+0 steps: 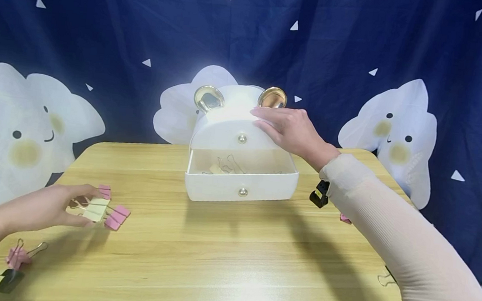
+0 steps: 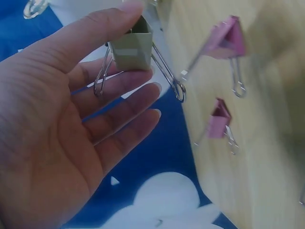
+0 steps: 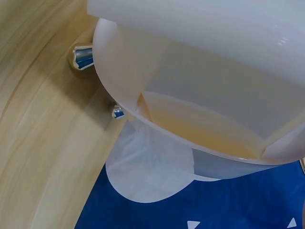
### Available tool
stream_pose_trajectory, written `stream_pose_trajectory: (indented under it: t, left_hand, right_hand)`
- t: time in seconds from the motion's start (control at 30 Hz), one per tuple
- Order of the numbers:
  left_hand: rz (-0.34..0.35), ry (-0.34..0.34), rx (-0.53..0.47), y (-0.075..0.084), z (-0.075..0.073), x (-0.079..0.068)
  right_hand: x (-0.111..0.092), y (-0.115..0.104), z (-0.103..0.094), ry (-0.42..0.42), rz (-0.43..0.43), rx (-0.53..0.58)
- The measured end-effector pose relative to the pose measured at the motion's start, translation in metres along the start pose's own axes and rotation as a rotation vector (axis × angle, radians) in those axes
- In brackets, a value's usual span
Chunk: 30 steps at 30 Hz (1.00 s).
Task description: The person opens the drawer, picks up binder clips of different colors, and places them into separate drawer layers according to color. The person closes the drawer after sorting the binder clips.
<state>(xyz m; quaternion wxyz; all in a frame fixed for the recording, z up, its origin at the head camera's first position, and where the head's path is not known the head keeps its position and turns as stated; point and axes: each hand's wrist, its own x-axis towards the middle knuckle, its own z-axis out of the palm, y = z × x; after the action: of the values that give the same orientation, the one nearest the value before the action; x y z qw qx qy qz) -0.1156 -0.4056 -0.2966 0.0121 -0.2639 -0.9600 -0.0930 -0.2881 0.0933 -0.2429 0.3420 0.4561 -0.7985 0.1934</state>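
In the head view my left hand [image 1: 50, 207] pinches a pale yellow binder clip [image 1: 97, 209] between thumb and fingers over the table's left side. The left wrist view shows that clip [image 2: 132, 51] with its wire handles spread, the other fingers stretched out below. Pink binder clips [image 1: 118, 217] lie close by on the wood. My right hand [image 1: 293, 130] rests with extended fingers on the top of a white desk organizer [image 1: 221, 134] with gold ears. Its lower drawer [image 1: 215, 187] is pulled out and holds several binder clips [image 1: 224, 167].
The organizer stands toward the back of the wooden table [image 1: 231, 251]. Another pink binder clip [image 1: 18, 256] lies near the left wrist. A pink piece [image 1: 345, 218] and a wire-handled clip [image 1: 387, 279] show partly behind the right forearm. A dark blue curtain [image 1: 260, 36] hangs behind.
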Motion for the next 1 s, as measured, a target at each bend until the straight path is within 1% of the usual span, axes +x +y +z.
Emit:
stream_pose_trajectory:
  t: [0.07, 0.13, 0.27, 0.33, 0.4, 0.53, 0.6, 0.7, 0.8, 0.9, 1.0]
  left_hand:
    - [0.014, 0.028, 0.009, 0.004, -0.003, 0.004]
    - [0.017, 0.033, 0.005, 0.009, -0.007, 0.009]
    - [-0.001, 0.026, -0.01, 0.021, -0.015, 0.02]
    - [-0.001, 0.023, -0.006, 0.027, -0.02, 0.027]
    - [0.005, 0.032, 0.001, 0.033, -0.023, 0.034]
    - [0.042, 0.06, -0.003, 0.046, -0.031, 0.05]
    - [0.065, 0.083, 0.004, 0.053, -0.034, 0.059]
    - [0.081, 0.102, 0.026, 0.064, -0.04, 0.07]
    - [0.07, 0.112, 0.066, 0.075, -0.045, 0.082]
    - [0.042, 0.107, 0.081, 0.087, -0.05, 0.093]
    - [0.037, 0.101, 0.064, 0.097, -0.051, 0.105]
  right_hand:
    - [0.0, 0.0, 0.0, -0.006, 0.0, 0.0]
    - [0.0, 0.0, -0.001, -0.011, -0.002, 0.003]
    - [0.001, 0.002, -0.003, -0.023, 0.0, 0.013]
    - [0.002, 0.002, -0.006, -0.039, 0.01, 0.038]
    - [0.004, 0.003, -0.009, -0.066, 0.026, 0.064]
    - [0.007, 0.005, -0.017, -0.144, 0.073, 0.115]
    - [0.009, 0.007, -0.019, -0.176, 0.09, 0.124]
    - [0.011, 0.008, -0.021, -0.201, 0.102, 0.127]
    - [0.011, 0.008, -0.022, -0.202, 0.117, 0.128]
    - [0.012, 0.006, -0.022, -0.204, 0.135, 0.132]
    - [0.011, 0.005, -0.022, -0.203, 0.145, 0.14]
